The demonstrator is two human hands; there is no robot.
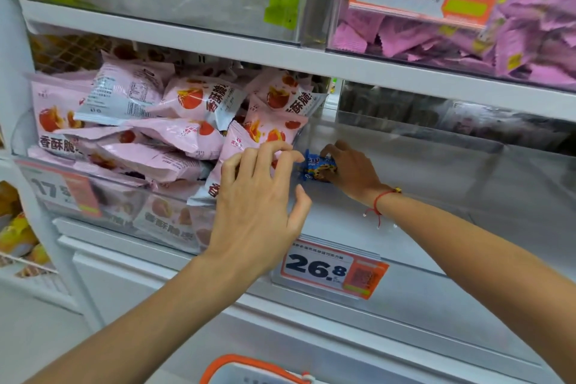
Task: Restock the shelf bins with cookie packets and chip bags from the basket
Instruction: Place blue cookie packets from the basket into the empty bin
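The right hand (350, 170) reaches into the clear right-hand bin (436, 171) on the middle shelf, its grip curled round a small blue cookie packet (318, 168) that lies at the bin's left end, just beside the divider. The left hand (258, 196) hovers in front of that divider with its grip spread and the fingers loosely bent, holding nothing, its fingertips near the pink chip bags (149, 121) piled high in the left bin (62, 190). At the near bottom edge shows the orange rim of the basket (246, 363), and a 26.8 price tag (333, 270) hangs on the right bin's front.
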